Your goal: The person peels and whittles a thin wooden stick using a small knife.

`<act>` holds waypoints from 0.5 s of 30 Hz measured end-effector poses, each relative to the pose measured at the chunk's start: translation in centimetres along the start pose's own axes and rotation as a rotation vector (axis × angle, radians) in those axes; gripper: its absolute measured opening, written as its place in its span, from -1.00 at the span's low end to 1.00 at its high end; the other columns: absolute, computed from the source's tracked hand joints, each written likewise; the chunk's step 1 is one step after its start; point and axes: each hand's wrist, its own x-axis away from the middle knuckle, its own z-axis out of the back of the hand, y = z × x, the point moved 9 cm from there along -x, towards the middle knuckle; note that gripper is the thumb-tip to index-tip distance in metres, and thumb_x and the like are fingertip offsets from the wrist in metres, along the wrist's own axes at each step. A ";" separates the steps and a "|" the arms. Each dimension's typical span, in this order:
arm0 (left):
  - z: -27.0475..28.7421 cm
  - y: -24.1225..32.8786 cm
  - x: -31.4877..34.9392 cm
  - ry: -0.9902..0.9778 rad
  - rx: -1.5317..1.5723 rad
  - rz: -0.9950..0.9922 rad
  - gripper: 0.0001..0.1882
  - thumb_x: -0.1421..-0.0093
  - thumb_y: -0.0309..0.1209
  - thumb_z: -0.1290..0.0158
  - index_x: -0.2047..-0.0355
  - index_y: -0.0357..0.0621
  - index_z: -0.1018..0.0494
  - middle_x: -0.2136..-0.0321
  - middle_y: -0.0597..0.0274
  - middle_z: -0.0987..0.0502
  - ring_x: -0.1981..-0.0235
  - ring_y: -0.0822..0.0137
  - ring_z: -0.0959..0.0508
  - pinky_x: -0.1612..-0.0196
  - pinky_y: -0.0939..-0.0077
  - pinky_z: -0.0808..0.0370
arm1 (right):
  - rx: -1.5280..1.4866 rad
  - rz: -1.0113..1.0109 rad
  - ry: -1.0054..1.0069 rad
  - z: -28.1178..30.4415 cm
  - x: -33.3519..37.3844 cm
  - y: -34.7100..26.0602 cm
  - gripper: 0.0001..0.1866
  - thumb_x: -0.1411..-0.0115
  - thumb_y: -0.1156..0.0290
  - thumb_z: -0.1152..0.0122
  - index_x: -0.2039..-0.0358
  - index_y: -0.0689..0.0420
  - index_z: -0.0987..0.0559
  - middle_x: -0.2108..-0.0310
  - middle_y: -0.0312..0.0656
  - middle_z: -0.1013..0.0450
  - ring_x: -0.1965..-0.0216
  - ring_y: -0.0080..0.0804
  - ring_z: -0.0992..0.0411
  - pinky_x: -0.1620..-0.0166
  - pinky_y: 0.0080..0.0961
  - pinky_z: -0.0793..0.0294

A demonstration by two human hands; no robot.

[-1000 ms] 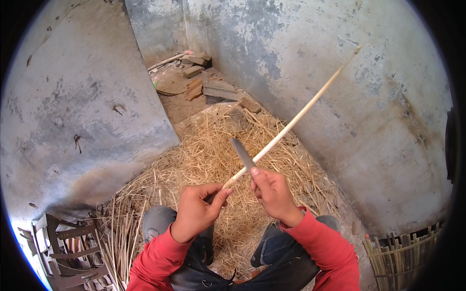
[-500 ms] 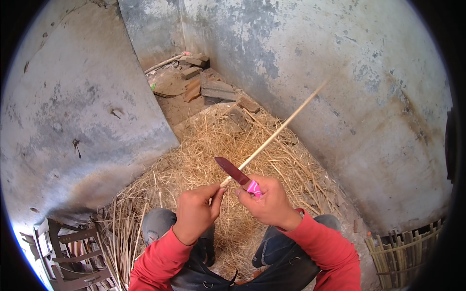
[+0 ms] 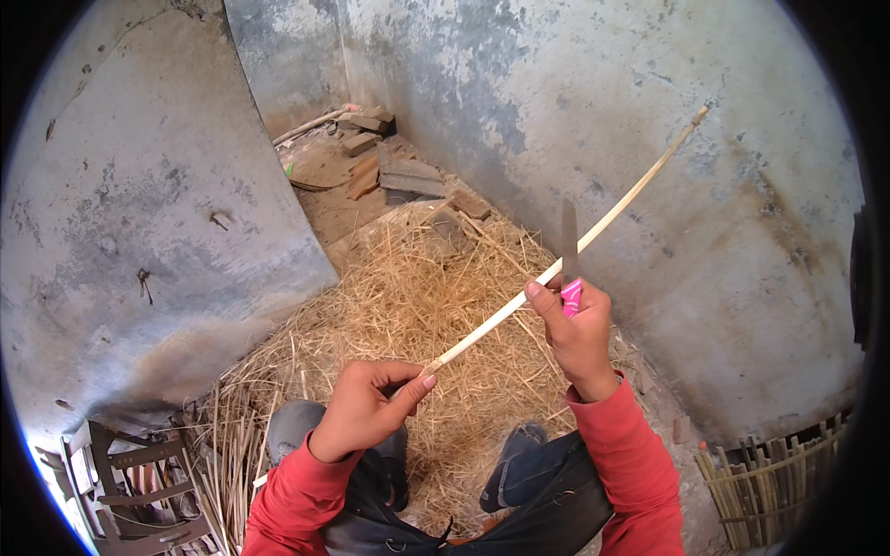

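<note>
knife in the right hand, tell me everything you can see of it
The knife has a dull grey blade that looks like metal and a pink handle with white markings. The right hand grips the handle, covering part of it. The blade stands nearly upright in the picture, tip up, crossing the pale strip; whether its edge touches is unclear.

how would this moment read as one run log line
left hand: pinching pale strip near one end | right hand: holding pink-handled knife across strip | below: straw
</note>
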 end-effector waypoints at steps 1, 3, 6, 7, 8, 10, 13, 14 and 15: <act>-0.1 0.0 0.0 -0.006 -0.007 0.006 -0.78 -0.35 -0.37 -0.26 0.26 -0.35 -0.69 0.65 0.36 -0.55 0.61 0.61 -0.47 0.55 0.62 -0.37 | 0.001 0.002 0.001 0.1 -0.1 0.0 -0.77 -0.28 0.32 -0.46 0.34 0.20 -0.62 0.61 -0.56 -0.32 0.60 -0.81 -0.15 0.51 -0.68 -0.07; 0.0 0.0 0.1 -0.008 -0.016 0.011 -0.78 -0.34 -0.36 -0.27 0.26 -0.34 -0.70 0.65 0.37 -0.55 0.61 0.62 -0.47 0.55 0.62 -0.36 | -0.045 -0.017 0.085 0.9 -0.2 0.1 -0.77 -0.27 0.35 -0.47 0.38 0.18 -0.60 0.61 -0.58 -0.31 0.59 -0.82 -0.14 0.52 -0.67 -0.05; 0.1 -0.1 0.2 -0.008 -0.025 0.015 -0.77 -0.34 -0.35 -0.28 0.26 -0.34 -0.70 0.64 0.37 -0.55 0.60 0.62 -0.47 0.55 0.62 -0.36 | -0.070 -0.014 0.093 1.1 -0.4 0.0 -0.78 -0.27 0.37 -0.47 0.41 0.15 -0.58 0.62 -0.59 -0.29 0.60 -0.83 -0.13 0.53 -0.67 -0.04; 0.1 0.1 0.3 0.000 -0.046 0.007 -0.75 -0.35 -0.32 -0.26 0.27 -0.33 -0.70 0.66 0.36 -0.54 0.61 0.61 -0.47 0.54 0.59 -0.37 | -0.070 -0.013 0.094 1.1 -0.4 -0.1 -0.78 -0.27 0.37 -0.47 0.41 0.15 -0.58 0.62 -0.59 -0.29 0.60 -0.83 -0.13 0.53 -0.67 -0.04; 0.1 0.2 0.3 0.007 -0.067 -0.002 -0.73 -0.37 -0.30 -0.24 0.28 -0.31 -0.69 0.67 0.35 -0.52 0.62 0.59 -0.47 0.53 0.56 -0.38 | -0.042 0.005 0.057 0.7 -0.2 -0.3 -0.77 -0.26 0.36 -0.49 0.41 0.14 -0.58 0.63 -0.59 -0.29 0.60 -0.83 -0.13 0.54 -0.67 -0.04; 0.1 0.0 0.3 0.017 -0.075 -0.020 -0.74 -0.36 -0.30 -0.24 0.27 -0.31 -0.69 0.68 0.33 -0.53 0.62 0.59 -0.47 0.53 0.56 -0.38 | -0.014 0.022 0.024 -0.1 0.3 -0.4 -0.76 -0.24 0.35 -0.50 0.42 0.13 -0.58 0.63 -0.60 -0.28 0.61 -0.83 -0.12 0.55 -0.66 -0.04; 0.1 0.0 0.1 0.024 -0.102 -0.028 -0.76 -0.35 -0.32 -0.25 0.26 -0.30 -0.70 0.68 0.31 -0.54 0.63 0.59 -0.47 0.54 0.56 -0.39 | 0.126 0.000 -0.134 -2.6 1.7 0.5 -0.69 -0.16 0.30 -0.59 0.42 0.15 -0.57 0.65 -0.55 -0.27 0.61 -0.79 -0.13 0.56 -0.62 -0.09; 0.1 0.0 0.1 0.020 -0.122 -0.017 -0.77 -0.34 -0.32 -0.26 0.26 -0.29 -0.71 0.68 0.30 -0.55 0.63 0.59 -0.47 0.54 0.56 -0.39 | 0.126 -0.001 -0.133 -2.9 2.1 0.4 -0.69 -0.16 0.30 -0.59 0.42 0.15 -0.57 0.65 -0.55 -0.27 0.61 -0.79 -0.13 0.56 -0.62 -0.09; 0.1 0.0 0.1 0.021 -0.124 -0.017 -0.77 -0.34 -0.32 -0.26 0.26 -0.29 -0.71 0.68 0.30 -0.55 0.63 0.59 -0.47 0.54 0.56 -0.39 | 0.175 0.023 -0.182 -3.6 2.6 -0.1 -0.68 -0.19 0.26 -0.55 0.41 0.16 -0.56 0.65 -0.54 -0.26 0.61 -0.77 -0.14 0.55 -0.61 -0.11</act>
